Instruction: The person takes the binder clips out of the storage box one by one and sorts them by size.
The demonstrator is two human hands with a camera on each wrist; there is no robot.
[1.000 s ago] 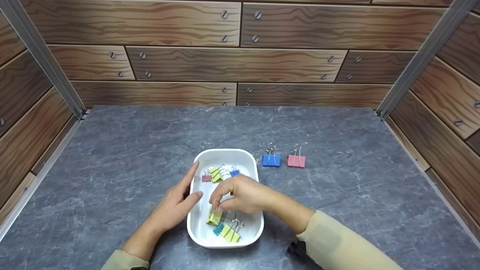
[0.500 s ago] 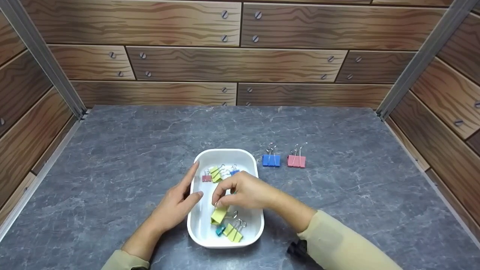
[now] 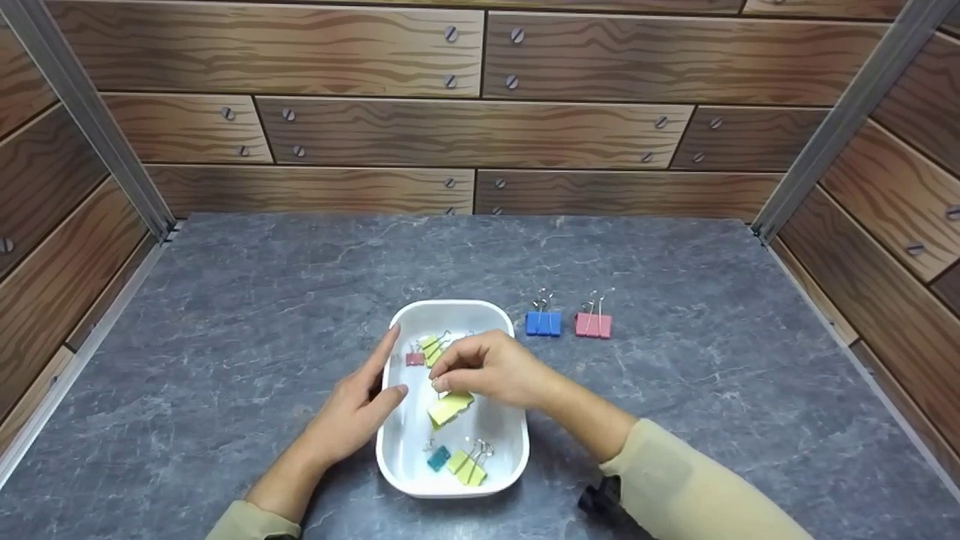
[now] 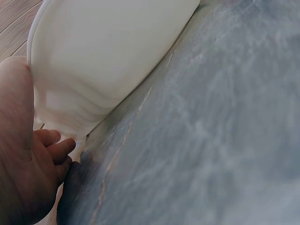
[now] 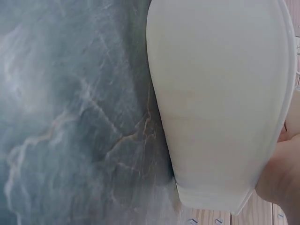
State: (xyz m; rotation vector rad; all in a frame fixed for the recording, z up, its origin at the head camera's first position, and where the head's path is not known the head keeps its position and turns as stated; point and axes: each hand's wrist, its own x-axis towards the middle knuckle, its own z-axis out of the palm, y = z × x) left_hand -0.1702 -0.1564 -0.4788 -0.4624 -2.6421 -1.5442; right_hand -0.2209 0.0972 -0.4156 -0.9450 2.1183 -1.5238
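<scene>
In the head view, my right hand (image 3: 496,369) pinches the wire handle of a yellow binder clip (image 3: 451,409) above the floor of a white plastic tray (image 3: 496,450). My left hand (image 3: 351,409) rests at the tray's left rim, with index finger and thumb extended along it. Lying in the tray's near end are a small teal binder clip (image 3: 439,458) and another yellow binder clip (image 3: 469,469). Toward the far end sit a small red binder clip (image 3: 415,360) and a yellow one (image 3: 430,350). My right hand hides part of that end. Both wrist views show mostly the tray's outer wall (image 4: 103,51).
Right of the tray, on the grey marbled table (image 3: 697,375), a large blue binder clip (image 3: 543,324) and a large pink one (image 3: 593,325) stand side by side. Wood-patterned walls (image 3: 472,131) enclose the table at the back and sides.
My right hand has lifted the yellow binder clip from the tray's near end and moved it slightly farther away. The teal clip has shifted a little. My left hand stays put.
</scene>
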